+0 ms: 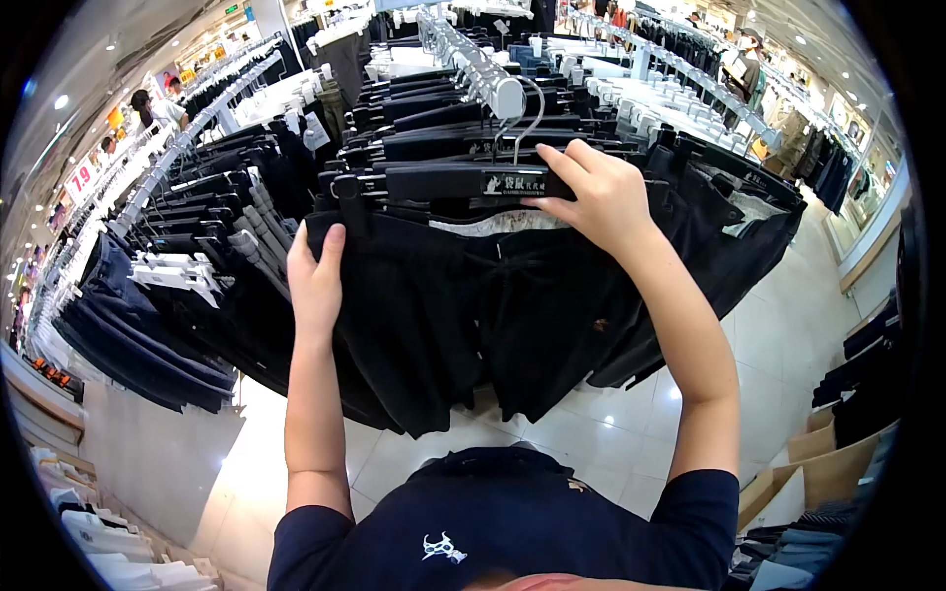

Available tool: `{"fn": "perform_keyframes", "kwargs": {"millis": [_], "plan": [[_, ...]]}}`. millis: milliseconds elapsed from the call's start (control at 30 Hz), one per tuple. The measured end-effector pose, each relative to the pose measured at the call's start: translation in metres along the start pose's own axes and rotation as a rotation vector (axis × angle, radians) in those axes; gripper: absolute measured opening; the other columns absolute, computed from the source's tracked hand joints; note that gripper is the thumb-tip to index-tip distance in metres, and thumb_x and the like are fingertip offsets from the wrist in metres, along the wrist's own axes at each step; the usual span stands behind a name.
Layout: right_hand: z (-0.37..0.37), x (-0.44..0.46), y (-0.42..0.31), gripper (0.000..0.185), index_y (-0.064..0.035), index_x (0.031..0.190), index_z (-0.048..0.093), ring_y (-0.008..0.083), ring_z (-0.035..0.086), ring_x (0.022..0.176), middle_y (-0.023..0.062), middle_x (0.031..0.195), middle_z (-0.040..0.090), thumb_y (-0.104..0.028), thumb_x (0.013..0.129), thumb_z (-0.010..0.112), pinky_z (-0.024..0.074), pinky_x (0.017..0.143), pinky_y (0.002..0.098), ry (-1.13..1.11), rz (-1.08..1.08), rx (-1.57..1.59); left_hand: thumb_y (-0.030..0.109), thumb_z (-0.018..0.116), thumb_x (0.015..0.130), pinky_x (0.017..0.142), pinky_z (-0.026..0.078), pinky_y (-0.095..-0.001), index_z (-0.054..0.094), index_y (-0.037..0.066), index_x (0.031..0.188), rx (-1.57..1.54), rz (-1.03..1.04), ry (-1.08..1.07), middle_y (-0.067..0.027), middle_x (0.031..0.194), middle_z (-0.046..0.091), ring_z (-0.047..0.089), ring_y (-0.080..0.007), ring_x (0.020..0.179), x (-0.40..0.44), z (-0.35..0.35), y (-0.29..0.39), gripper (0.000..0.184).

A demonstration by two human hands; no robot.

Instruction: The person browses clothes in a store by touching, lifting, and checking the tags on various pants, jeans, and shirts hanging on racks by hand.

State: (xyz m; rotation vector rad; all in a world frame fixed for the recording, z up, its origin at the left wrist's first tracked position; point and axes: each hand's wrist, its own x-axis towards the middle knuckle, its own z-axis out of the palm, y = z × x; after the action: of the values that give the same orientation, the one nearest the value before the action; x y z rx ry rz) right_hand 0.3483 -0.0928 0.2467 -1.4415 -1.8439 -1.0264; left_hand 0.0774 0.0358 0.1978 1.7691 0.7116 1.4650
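Observation:
Black shorts hang in front of me from a black clip hanger with a small printed label at its centre. My left hand pinches the left end of the waistband, thumb in front. My right hand is closed around the right part of the hanger bar, beside the label; part of the bar is hidden behind the fingers. The hanger's metal hook rises beside the white end of the rail. A drawstring shows at the middle of the waistband.
Many dark garments on black hangers fill the rail behind the shorts. Another rack with dark trousers and white hangers stands at the left. Cardboard boxes sit at the lower right. A person stands farther back.

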Motion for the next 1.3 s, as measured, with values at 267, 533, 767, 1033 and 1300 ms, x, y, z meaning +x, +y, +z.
{"fn": "perform_keyframes", "kwargs": {"millis": [267, 533, 767, 1033, 1300], "plan": [[-0.034, -0.045, 0.039, 0.022, -0.0007, 0.091, 0.058, 0.0236, 0.055, 0.072, 0.0103, 0.08, 0.056, -0.015, 0.074, 0.061, 0.0437, 0.067, 0.0297, 0.108, 0.255, 0.126, 0.02, 0.052, 0.085, 0.07, 0.039, -0.0226, 0.052, -0.003, 0.092, 0.135, 0.048, -0.091, -0.0043, 0.082, 0.056, 0.049, -0.0109, 0.075, 0.011, -0.006, -0.008, 0.024], [-0.02, -0.118, 0.033, 0.029, 0.0008, 0.098, 0.052, 0.0112, 0.051, 0.082, 0.0045, 0.087, 0.057, -0.017, 0.077, 0.061, 0.0409, 0.076, 0.0253, -0.008, 0.986, 0.979, 0.019, 0.055, 0.083, 0.071, 0.038, -0.0218, 0.052, -0.002, 0.09, 0.0, 0.001, 0.023, -0.0029, 0.079, 0.054, 0.048, -0.0111, 0.075, 0.001, 0.009, -0.019, 0.022], [0.019, -0.197, -0.005, 0.039, 0.0043, 0.102, 0.052, 0.0152, 0.052, 0.086, 0.0077, 0.096, 0.057, -0.019, 0.074, 0.064, 0.0406, 0.079, 0.028, -0.011, 1.349, 1.124, 0.008, 0.053, 0.083, 0.077, 0.039, -0.0252, 0.046, -0.004, 0.105, -0.039, 0.138, 0.174, -0.0081, 0.098, 0.053, 0.05, -0.0153, 0.086, -0.031, 0.016, -0.047, 0.026], [0.079, -0.309, -0.054, 0.038, 0.005, 0.104, 0.05, 0.0186, 0.053, 0.089, 0.0088, 0.098, 0.056, -0.015, 0.075, 0.063, 0.0412, 0.081, 0.0293, -0.011, 1.59, 1.218, 0.009, 0.056, 0.08, 0.075, 0.037, -0.0227, 0.048, -0.004, 0.092, 0.087, -0.053, 0.249, -0.004, 0.085, 0.05, 0.046, -0.012, 0.081, -0.065, 0.006, -0.083, 0.019], [0.15, -0.404, -0.149, 0.048, 0.0026, 0.116, 0.042, 0.0227, 0.049, 0.099, 0.0092, 0.111, 0.051, -0.008, 0.074, 0.061, 0.0379, 0.086, 0.0317, 0.097, 1.841, 1.378, 0.01, 0.045, 0.083, 0.097, 0.021, -0.0365, 0.025, -0.007, 0.123, 0.249, -0.004, 0.138, -0.0199, 0.121, 0.03, 0.032, -0.0305, 0.111, -0.156, 0.04, -0.133, 0.048]]}}
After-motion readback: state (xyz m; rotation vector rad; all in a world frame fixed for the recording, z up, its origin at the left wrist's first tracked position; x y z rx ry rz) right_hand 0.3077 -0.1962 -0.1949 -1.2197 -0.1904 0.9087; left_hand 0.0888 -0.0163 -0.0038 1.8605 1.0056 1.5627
